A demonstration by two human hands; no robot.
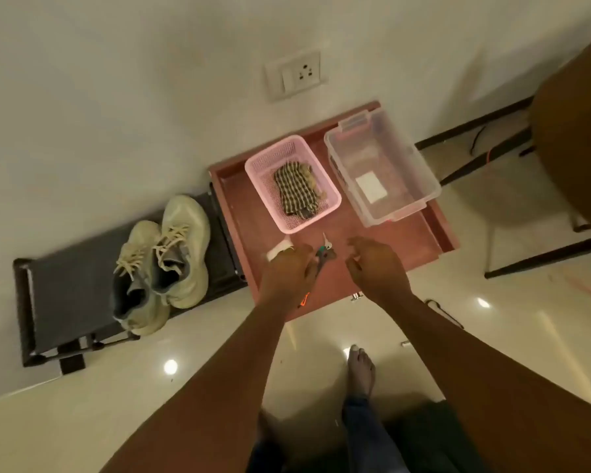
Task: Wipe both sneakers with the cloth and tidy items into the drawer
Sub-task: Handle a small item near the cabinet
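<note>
I saw the cloth (296, 189) lying in the basket (270, 148) inside the drawer (236, 206), a tub (406, 155) just right of it, and both sneakers (185, 233) on the rack (72, 278) left of the drawer.

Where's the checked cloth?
The cloth lies inside the pink basket in the open drawer, mid head view, just left of the clear tub.

Blue jeans (359, 428) worn; arms (219, 370) and foot (360, 368) bare.
</note>
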